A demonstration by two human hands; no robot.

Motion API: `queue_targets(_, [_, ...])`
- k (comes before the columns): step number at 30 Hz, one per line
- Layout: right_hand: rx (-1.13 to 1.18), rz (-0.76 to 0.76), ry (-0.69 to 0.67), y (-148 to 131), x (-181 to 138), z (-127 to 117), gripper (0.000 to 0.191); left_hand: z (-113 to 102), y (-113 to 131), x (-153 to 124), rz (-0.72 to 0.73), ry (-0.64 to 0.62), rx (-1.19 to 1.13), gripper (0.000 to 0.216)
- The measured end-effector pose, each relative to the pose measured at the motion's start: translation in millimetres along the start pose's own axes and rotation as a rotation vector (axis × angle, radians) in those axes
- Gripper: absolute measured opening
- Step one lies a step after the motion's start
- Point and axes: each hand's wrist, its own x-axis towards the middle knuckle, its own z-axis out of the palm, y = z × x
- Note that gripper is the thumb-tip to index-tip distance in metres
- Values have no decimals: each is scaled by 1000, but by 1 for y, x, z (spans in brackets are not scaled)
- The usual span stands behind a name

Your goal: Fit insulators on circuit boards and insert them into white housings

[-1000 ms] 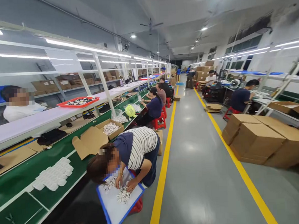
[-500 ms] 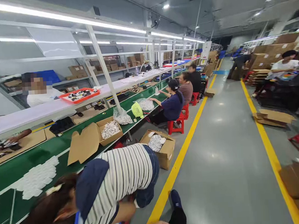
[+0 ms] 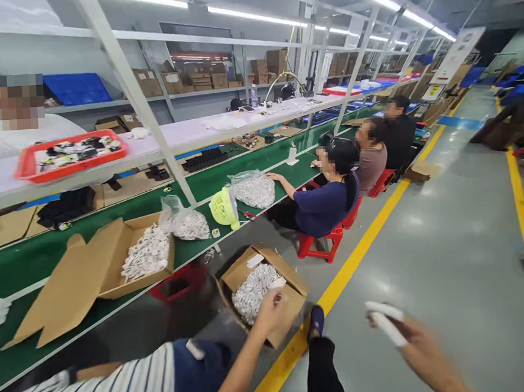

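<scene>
My left hand [image 3: 271, 315] is over the near side of an open cardboard box [image 3: 291, 318] on the floor, fingers curled; what they hold, if anything, is hidden. Inside the box lies a heap of small white parts [image 3: 254, 288]. Out to the right, above the grey floor, my right hand [image 3: 420, 346] grips a white, bent, strip-like piece [image 3: 387, 318]. Motion blurs this piece, so its exact kind does not show.
A co-worker in a striped shirt [image 3: 123, 388] bends close at lower left. The green bench [image 3: 23, 293] carries another carton [image 3: 110, 252] of white parts, plastic bags [image 3: 255, 190] and a lime-green fan [image 3: 223, 207]. Seated co-workers [image 3: 326, 198] and red stools [image 3: 320, 245] line it.
The view has turned left and come closer to the floor box. My left hand has come into view near the box; my right hand now shows with the white piece.
</scene>
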Motion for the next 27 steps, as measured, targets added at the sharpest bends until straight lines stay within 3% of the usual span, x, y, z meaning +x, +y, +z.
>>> queue_targets(3, [218, 214, -262, 52, 120, 65, 55, -18, -9, 120, -21, 181, 100, 33])
queue_targets(7, [240, 292, -464, 108, 249, 138, 64, -45, -17, 263, -86, 422, 192, 35])
queue_targets(10, [246, 335, -613, 133, 325, 165, 65, -61, -19, 347, -197, 603, 242, 38])
queue_targets(13, [251, 372, -712, 149, 379, 176, 64, -68, -22, 404, -331, 756, 276, 40])
queue_targets(16, [255, 415, -773, 160, 408, 175, 62, -67, -26, 434, -441, 874, 262, 41])
queue_targets(20, [267, 472, -828, 165, 418, 170, 59, -67, -24, 446, -517, 974, 111, 39])
queue_targets(24, [307, 509, -889, 149, 423, 177, 55, -59, -4, 429, -507, 984, -172, 36])
queue_targets(27, [357, 519, -913, 127, 434, 195, 52, -33, 21, 398, -446, 918, -408, 34])
